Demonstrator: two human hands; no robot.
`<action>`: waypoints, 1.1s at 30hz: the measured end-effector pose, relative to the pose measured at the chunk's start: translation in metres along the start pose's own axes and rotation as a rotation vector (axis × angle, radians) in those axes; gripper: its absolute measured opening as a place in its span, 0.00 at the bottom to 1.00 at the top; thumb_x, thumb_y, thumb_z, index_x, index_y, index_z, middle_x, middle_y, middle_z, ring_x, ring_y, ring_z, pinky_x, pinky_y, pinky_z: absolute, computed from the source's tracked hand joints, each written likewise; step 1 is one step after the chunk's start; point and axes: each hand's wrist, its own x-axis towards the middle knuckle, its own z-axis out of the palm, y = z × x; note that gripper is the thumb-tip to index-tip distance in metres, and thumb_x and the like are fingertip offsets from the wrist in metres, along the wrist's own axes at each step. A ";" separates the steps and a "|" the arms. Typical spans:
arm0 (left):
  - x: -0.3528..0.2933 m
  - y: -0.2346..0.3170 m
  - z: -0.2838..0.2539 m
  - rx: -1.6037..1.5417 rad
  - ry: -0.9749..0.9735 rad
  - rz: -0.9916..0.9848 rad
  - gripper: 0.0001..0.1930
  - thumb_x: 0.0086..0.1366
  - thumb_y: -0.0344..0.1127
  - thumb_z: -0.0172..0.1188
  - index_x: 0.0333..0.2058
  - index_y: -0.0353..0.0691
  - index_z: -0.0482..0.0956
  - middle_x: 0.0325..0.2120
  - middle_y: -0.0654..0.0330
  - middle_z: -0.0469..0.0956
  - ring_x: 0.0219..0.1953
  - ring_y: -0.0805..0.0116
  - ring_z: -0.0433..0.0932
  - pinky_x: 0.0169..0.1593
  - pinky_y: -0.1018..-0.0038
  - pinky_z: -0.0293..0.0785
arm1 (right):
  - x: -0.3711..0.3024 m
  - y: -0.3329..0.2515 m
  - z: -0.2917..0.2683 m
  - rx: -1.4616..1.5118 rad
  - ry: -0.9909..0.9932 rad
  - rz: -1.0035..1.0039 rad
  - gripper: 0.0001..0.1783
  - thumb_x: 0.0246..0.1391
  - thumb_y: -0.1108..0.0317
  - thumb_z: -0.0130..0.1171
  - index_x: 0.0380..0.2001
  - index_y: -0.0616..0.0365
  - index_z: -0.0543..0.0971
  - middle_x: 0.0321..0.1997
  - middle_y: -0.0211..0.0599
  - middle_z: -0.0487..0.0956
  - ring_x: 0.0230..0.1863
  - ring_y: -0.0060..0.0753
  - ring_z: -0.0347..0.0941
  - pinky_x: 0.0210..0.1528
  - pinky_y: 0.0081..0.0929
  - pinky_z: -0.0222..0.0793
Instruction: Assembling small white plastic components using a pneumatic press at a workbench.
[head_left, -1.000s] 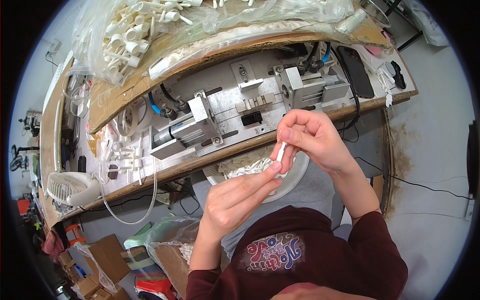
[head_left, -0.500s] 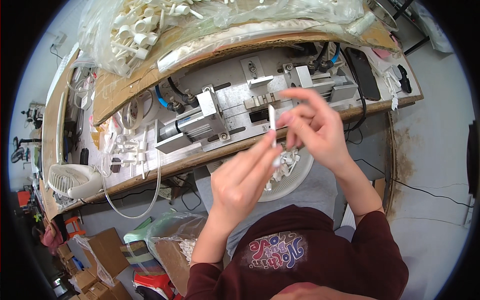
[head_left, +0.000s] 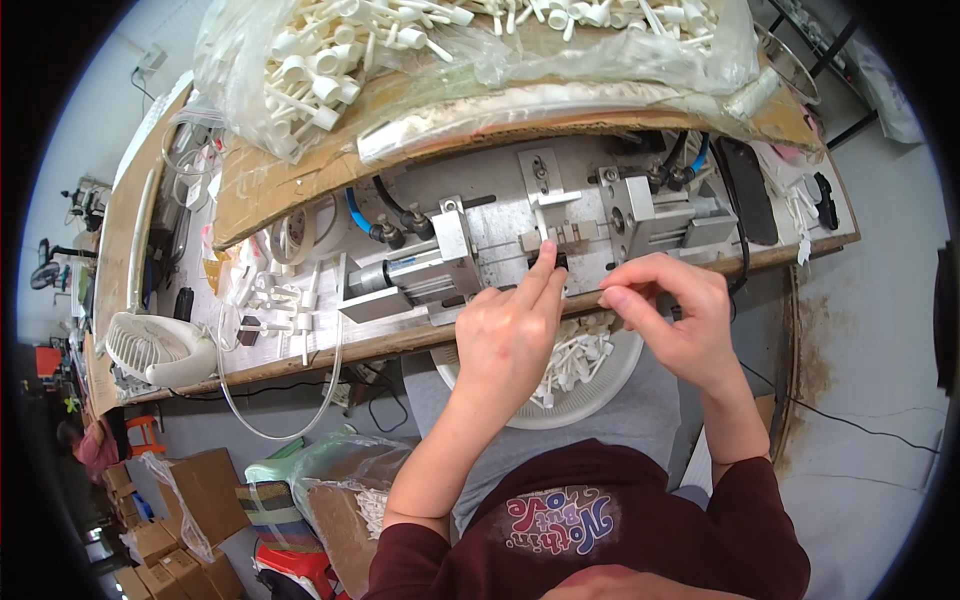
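Observation:
My left hand point(head_left: 508, 335) reaches to the metal fixture in the middle of the bench, index and middle fingers stretched forward and close together. Its index fingertip rests at the near end of a slim white plastic piece point(head_left: 540, 219), which lies across the small notched block point(head_left: 578, 233). The thumb of that hand is hidden. Just right of it, near the bench's front edge, my right hand point(head_left: 675, 318) is closed in a pinch, thumb against index finger. Whatever sits between those fingertips is too small to make out.
Metal cylinder units point(head_left: 420, 275) flank the block, with hoses attached. Below the bench edge, a white round basket point(head_left: 610, 405) holds white plastic pieces. Cardboard point(head_left: 290, 192) with bagged white scoops point(head_left: 325, 85) overhangs the back. A phone point(head_left: 748, 190) lies right, a small fan point(head_left: 160, 348) left.
My left hand has brought the white piece from in front of the bench down onto the notched block. My right hand has moved down and right, its fingers going from spread to pinched.

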 end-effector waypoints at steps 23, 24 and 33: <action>-0.042 0.021 -0.037 -0.424 -0.110 0.074 0.28 0.51 0.44 0.77 0.51 0.43 0.83 0.50 0.58 0.83 0.23 0.70 0.80 0.27 0.77 0.75 | 0.317 -0.044 0.070 -0.785 0.201 -0.127 0.35 0.44 0.56 0.70 0.55 0.61 0.76 0.67 0.57 0.66 0.71 0.58 0.58 0.71 0.51 0.56; -0.047 0.020 -0.034 -0.470 -0.107 0.079 0.30 0.50 0.44 0.77 0.52 0.42 0.82 0.51 0.58 0.83 0.23 0.71 0.80 0.27 0.78 0.75 | 0.295 -0.052 0.073 -0.842 0.276 -0.183 0.32 0.44 0.56 0.71 0.51 0.61 0.78 0.63 0.57 0.69 0.68 0.56 0.61 0.69 0.49 0.59; -0.057 0.017 -0.027 -0.596 -0.044 0.153 0.30 0.53 0.40 0.75 0.56 0.42 0.80 0.50 0.58 0.83 0.21 0.70 0.77 0.26 0.76 0.74 | 0.370 -0.020 0.073 -0.978 -0.008 -0.005 0.49 0.31 0.49 0.67 0.64 0.44 0.72 0.61 0.40 0.78 0.70 0.56 0.62 0.63 0.57 0.66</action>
